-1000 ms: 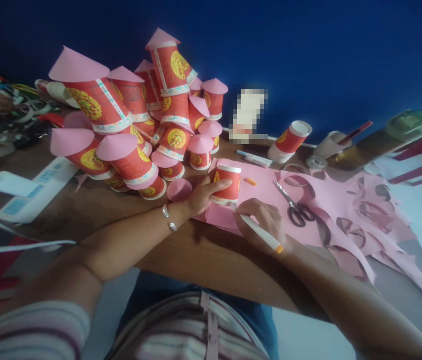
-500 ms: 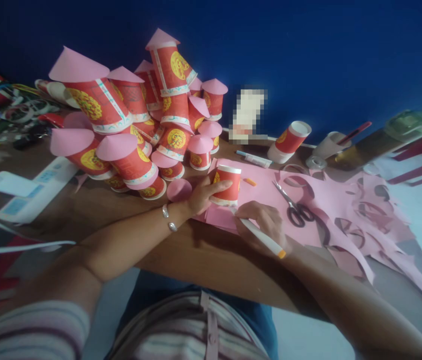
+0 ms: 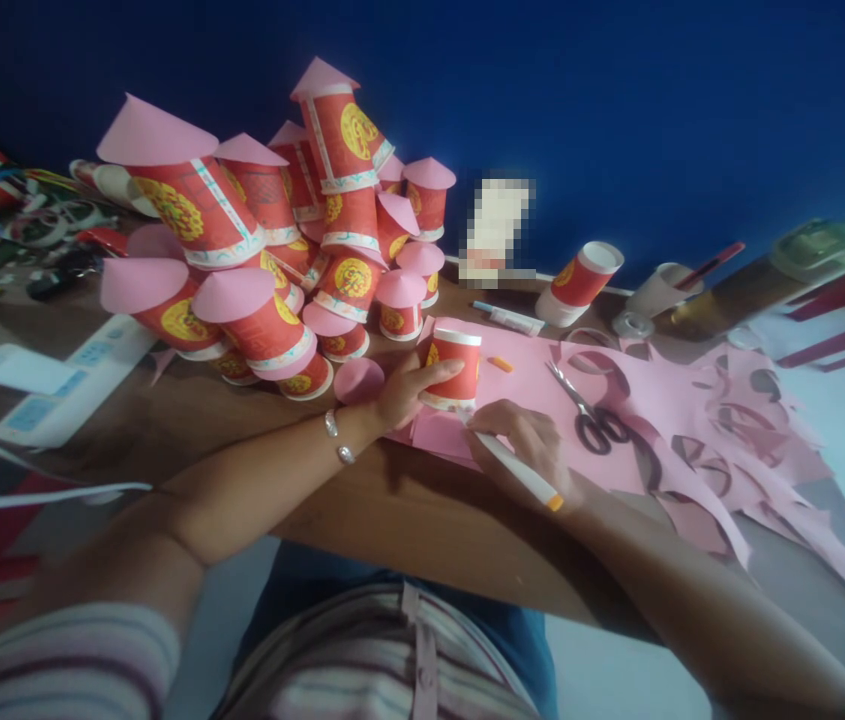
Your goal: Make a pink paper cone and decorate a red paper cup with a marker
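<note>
My left hand (image 3: pixel 401 392) is wrapped around a red paper cup (image 3: pixel 456 362) with a yellow print, thumb across its front. The cup rests on pink paper (image 3: pixel 438 436), its white edge uppermost and a patterned band at the bottom. Close to its lower right side, my right hand (image 3: pixel 528 440) is closed on a white pen (image 3: pixel 518 470) with an orange end. The pen slants up to the left, its tip near the cup's lower edge; whether they touch I cannot tell. An orange cap (image 3: pixel 500 364) lies on the paper to the right of the cup.
Several red cups with pink cone tops (image 3: pixel 242 300) are piled at left. Scissors (image 3: pixel 588 412) lie on the pink sheet, with paper scraps (image 3: pixel 722 440) farther right. Behind stand stacked cups (image 3: pixel 584 282), a glue tube (image 3: pixel 512 319) and a tape roll (image 3: pixel 633 325). A power strip (image 3: pixel 77 375) sits left.
The pen's orange end and my right hand have shifted slightly to the left. The cup and my left hand have hardly moved.
</note>
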A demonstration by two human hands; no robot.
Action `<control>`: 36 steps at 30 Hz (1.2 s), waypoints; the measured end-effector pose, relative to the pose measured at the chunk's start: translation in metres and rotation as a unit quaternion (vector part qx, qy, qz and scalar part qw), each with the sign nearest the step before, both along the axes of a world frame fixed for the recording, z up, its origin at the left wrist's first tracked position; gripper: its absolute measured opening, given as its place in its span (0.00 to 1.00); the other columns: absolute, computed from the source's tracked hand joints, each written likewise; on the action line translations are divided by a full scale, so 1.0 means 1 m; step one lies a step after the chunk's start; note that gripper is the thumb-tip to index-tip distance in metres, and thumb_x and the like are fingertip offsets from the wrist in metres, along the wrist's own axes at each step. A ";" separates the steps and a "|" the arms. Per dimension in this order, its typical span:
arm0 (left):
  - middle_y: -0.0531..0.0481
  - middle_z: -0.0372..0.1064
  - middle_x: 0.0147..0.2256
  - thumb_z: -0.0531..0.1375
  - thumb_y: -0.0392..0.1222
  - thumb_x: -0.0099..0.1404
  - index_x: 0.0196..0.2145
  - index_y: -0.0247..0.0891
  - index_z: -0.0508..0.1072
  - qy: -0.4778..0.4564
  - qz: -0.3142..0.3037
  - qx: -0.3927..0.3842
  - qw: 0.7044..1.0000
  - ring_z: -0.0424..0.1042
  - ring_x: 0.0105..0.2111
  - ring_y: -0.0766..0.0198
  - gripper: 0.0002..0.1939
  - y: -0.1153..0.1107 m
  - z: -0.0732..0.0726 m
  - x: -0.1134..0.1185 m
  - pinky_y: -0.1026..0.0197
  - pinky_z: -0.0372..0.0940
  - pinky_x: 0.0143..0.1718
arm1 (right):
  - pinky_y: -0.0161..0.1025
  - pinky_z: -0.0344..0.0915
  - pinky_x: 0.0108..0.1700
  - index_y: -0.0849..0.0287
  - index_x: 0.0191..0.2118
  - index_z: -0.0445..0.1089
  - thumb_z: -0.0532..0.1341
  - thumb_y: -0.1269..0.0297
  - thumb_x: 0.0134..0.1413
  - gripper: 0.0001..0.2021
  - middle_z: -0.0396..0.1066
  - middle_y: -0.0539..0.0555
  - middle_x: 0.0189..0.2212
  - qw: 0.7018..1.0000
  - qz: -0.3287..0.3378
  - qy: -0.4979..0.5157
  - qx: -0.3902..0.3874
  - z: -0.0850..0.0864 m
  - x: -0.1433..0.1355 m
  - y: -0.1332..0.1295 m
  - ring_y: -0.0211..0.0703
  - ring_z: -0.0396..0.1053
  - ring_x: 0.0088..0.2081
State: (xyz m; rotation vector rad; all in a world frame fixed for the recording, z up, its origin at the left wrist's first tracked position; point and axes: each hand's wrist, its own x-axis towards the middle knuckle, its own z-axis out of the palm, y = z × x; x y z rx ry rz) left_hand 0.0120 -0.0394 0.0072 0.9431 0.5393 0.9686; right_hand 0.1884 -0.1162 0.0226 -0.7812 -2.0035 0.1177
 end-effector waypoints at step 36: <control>0.44 0.78 0.36 0.70 0.55 0.58 0.45 0.36 0.75 -0.005 -0.011 0.004 1.000 0.78 0.37 0.57 0.24 0.002 0.001 -0.001 0.56 0.72 0.39 | 0.32 0.70 0.30 0.54 0.40 0.69 0.64 0.73 0.63 0.06 0.76 0.48 0.28 0.999 -0.031 0.001 0.010 0.003 0.000 0.002 0.36 0.74 0.26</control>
